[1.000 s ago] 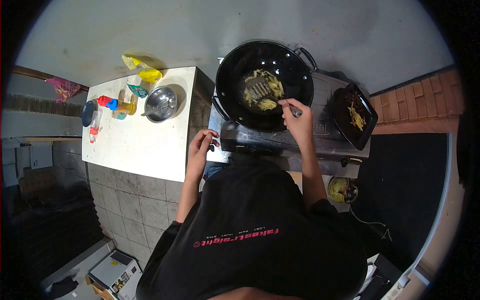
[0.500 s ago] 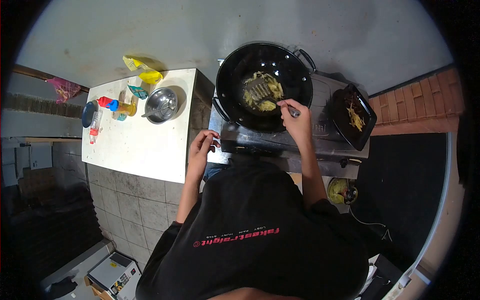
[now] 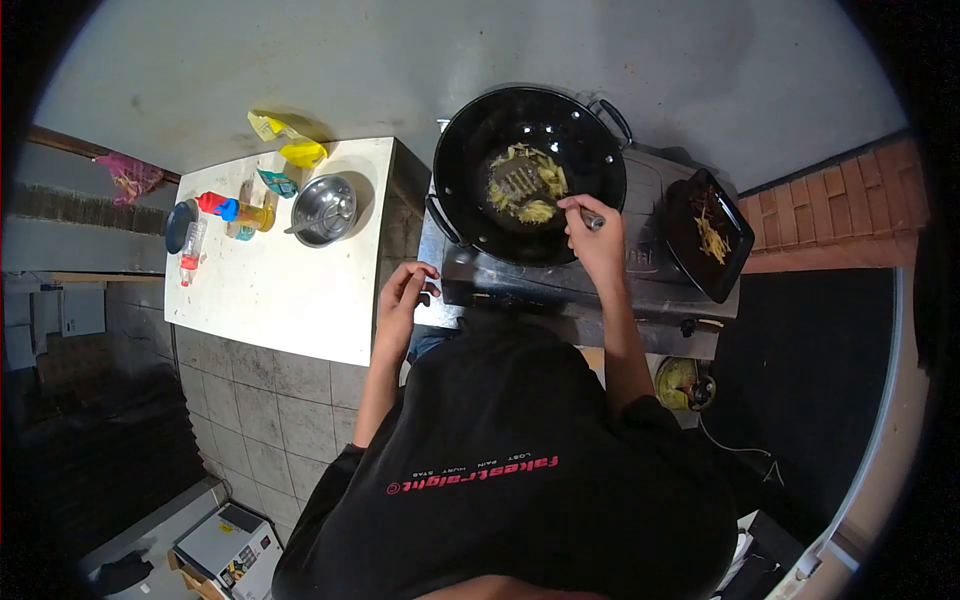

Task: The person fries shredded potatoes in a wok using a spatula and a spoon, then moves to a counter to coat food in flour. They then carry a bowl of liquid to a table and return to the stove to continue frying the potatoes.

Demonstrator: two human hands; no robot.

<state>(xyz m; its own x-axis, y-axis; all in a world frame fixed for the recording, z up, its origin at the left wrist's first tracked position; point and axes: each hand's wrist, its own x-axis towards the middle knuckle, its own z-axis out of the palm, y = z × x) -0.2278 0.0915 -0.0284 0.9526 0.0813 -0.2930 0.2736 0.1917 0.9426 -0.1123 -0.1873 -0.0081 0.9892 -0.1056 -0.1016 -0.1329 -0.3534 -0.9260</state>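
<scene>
In the head view, my right hand (image 3: 598, 240) is closed around the handle of a slotted spatula (image 3: 519, 183). The spatula's slotted end lies in the black two-handled wok (image 3: 465, 130), among pale yellow-green shredded food (image 3: 537, 211) whose kind I cannot make out. Most of the spatula's shaft is hard to see. The wok sits on the stove (image 3: 640, 205). My left hand (image 3: 405, 288) hovers by the stove's front left corner, fingers loosely bent and apart, holding nothing.
Right of the wok is a black tray (image 3: 735, 250) with shredded pieces. On the left, a white table (image 3: 290, 290) carries a steel bowl (image 3: 322, 232) with a spoon, a blue-capped bottle (image 3: 245, 214), a red-capped bottle and a yellow packet (image 3: 302, 152). A wall rises behind.
My right hand and the spatula have shifted very slightly, and the food under it is spread a little differently. My left hand has stayed nearly still.
</scene>
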